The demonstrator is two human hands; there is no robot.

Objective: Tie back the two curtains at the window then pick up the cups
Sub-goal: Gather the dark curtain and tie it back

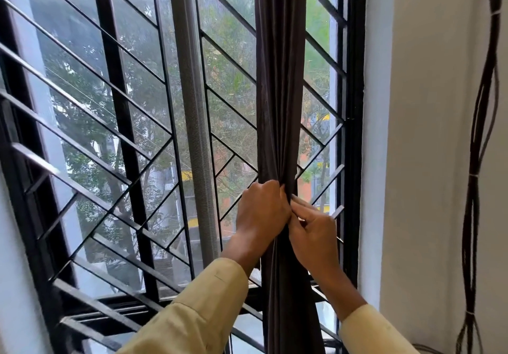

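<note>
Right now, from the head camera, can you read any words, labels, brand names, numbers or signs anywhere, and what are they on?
None can be read.
Dark curtain, which both hands grip: plain fabric, no tag or print showing.
Window grille and white wall: no markings.
Yellow strips on buildings outside: possibly signs, but too blurred through the mesh to read.

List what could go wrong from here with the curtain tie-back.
1. Both hands, left hand and right hand, pinch the gathered dark curtain at one spot; if either slips, the folds could spread again.
2. The grip sits close to the window grille, so the fingers or fabric may catch on its bars.
3. No tie is clearly visible, so fastening may mean freeing a hand and loosening the bunch.
</note>
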